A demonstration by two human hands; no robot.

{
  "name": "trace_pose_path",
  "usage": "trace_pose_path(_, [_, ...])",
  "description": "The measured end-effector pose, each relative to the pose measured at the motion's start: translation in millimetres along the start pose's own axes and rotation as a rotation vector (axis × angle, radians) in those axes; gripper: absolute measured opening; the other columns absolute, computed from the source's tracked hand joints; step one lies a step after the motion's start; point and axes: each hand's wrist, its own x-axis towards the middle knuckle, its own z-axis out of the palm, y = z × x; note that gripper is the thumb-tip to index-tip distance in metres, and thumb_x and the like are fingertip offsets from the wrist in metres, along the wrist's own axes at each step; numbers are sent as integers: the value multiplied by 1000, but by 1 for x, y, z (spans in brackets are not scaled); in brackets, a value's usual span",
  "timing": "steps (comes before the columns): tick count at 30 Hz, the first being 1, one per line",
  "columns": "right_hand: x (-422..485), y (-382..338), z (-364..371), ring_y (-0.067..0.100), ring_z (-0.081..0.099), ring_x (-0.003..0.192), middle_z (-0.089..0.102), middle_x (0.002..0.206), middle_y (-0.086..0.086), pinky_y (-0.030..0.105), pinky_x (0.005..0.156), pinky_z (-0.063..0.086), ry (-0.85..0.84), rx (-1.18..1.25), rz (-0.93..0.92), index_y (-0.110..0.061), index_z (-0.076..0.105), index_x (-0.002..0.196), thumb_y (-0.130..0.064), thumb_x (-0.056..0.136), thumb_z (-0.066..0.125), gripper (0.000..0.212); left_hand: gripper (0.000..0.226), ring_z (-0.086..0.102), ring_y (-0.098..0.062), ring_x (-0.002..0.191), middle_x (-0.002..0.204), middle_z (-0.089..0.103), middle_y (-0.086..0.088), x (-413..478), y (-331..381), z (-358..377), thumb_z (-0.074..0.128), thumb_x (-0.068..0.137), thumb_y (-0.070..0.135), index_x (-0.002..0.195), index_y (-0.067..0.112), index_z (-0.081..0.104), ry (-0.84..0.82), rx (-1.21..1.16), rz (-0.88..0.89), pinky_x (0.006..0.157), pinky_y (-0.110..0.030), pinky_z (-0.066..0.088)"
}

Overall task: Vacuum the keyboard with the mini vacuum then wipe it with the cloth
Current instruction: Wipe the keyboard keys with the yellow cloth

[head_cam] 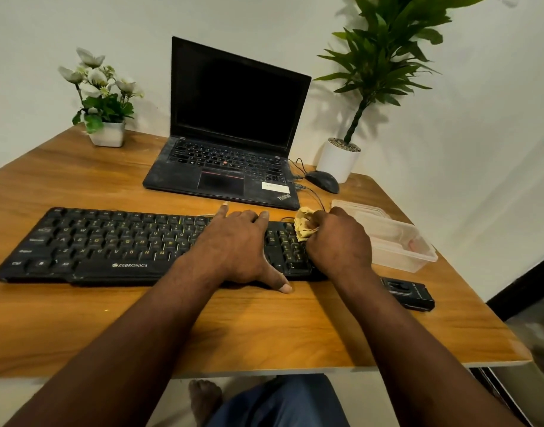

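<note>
A black keyboard (110, 245) lies across the wooden desk in front of me. My left hand (236, 241) rests flat on its right-middle keys with fingers spread, the thumb reaching over the front edge. My right hand (338, 238) grips a bunched yellow cloth (304, 224) and holds it against the number pad at the keyboard's right end. A small black device, apparently the mini vacuum (407, 292), lies on the desk to the right of my right wrist.
An open black laptop (230, 143) stands behind the keyboard, with a black mouse (323, 181) and cables to its right. A clear plastic box (397, 241) sits right of the keyboard. A flower pot (105, 118) and a potted plant (341, 158) stand at the back corners.
</note>
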Motion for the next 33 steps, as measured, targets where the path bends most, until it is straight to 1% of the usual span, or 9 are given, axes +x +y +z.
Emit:
trace_pose_path(5, [4, -16, -1, 26, 51, 120, 58, 129, 5, 41, 89, 53, -9, -3, -40, -26, 67, 131, -31, 94, 63, 38, 152, 21, -28, 156, 170, 21, -10, -1, 0, 0, 51, 52, 105, 165, 15, 3, -9, 6, -8, 129, -56, 2])
trace_pose_path(10, [4, -26, 1, 21, 46, 121, 56, 124, 1, 40, 97, 47, -63, 170, -200, -29, 71, 125, -20, 97, 58, 32, 152, 22, -27, 156, 170, 22, -9, -1, 1, 0, 50, 52, 105, 165, 16, 2, 1, 2, -13, 128, -57, 3])
trace_pose_path(13, [9, -11, -3, 26, 51, 118, 58, 124, 5, 44, 94, 52, -70, 159, -82, -27, 71, 125, -23, 95, 60, 32, 153, 19, -27, 157, 171, 20, -10, -3, 1, 0, 51, 52, 105, 165, 15, 2, -6, -11, -19, 128, -56, 1])
trace_pose_path(16, [15, 8, -6, 31, 56, 112, 61, 119, 11, 39, 87, 52, -72, 5, 58, -17, 72, 123, -26, 92, 63, 34, 153, 19, -27, 157, 171, 20, -9, -3, 0, 0, 51, 51, 105, 165, 15, 2, -7, -20, -23, 128, -56, 0])
trace_pose_path(20, [4, 12, -6, 29, 55, 110, 61, 118, 10, 38, 86, 52, -78, -20, 63, -15, 72, 121, -28, 93, 64, 32, 154, 18, -27, 157, 171, 19, -8, -2, 0, 1, 51, 50, 106, 165, 16, 1, -5, -20, -21, 128, -56, 1])
trace_pose_path(23, [-4, 5, -6, 23, 51, 115, 58, 122, 6, 38, 92, 51, 78, 118, -4, -21, 72, 124, -23, 97, 59, 30, 153, 18, -27, 157, 171, 19, -8, -1, 0, 1, 51, 51, 105, 165, 16, 1, -2, -23, -26, 129, -56, 2])
trace_pose_path(26, [-13, -17, -4, 17, 48, 111, 54, 113, -1, 37, 89, 49, 16, 270, -182, -26, 76, 111, -20, 97, 57, 24, 152, 20, -27, 157, 171, 20, -8, 0, 0, 3, 53, 52, 104, 165, 16, 3, -5, -24, -24, 128, -57, 3])
trace_pose_path(28, [-18, -28, -1, 16, 46, 111, 53, 113, -2, 36, 87, 49, 7, 227, -243, -27, 77, 109, -23, 98, 57, 23, 151, 20, -26, 157, 171, 20, -7, -1, 0, 2, 55, 52, 103, 165, 17, 3, -2, -30, -23, 128, -56, 2])
trace_pose_path(33, [-11, -3, 0, 19, 52, 110, 58, 115, -1, 40, 91, 52, 11, 245, -52, -28, 77, 111, -21, 96, 61, 23, 153, 16, -26, 158, 172, 17, -7, -3, -1, 2, 53, 51, 104, 165, 15, 2, -5, -39, -28, 129, -56, 2])
